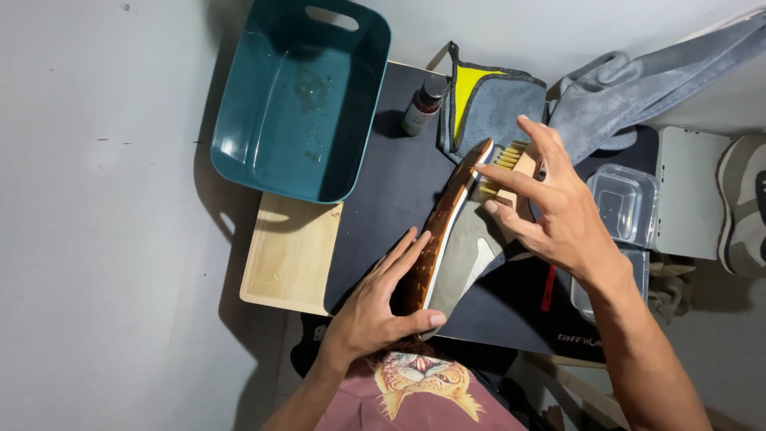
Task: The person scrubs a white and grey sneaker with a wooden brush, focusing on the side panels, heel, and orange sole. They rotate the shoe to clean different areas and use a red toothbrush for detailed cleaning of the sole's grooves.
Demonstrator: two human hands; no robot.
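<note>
Head view: left hand (381,307) fingers clasp the tilted shoe (447,231); right hand (550,203) fingers grip a brush (511,164) on it.

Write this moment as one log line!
left hand: holds shoe on edge | right hand: brush on shoe | basin: behind

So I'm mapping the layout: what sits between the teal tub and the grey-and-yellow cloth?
A small brown bottle lying on the black mat, seen in the head view.

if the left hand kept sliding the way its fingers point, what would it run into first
The left hand points up along the brown sole of the shoe, so it would likely meet the wooden brush under the right hand first, though depth is unclear.
</note>
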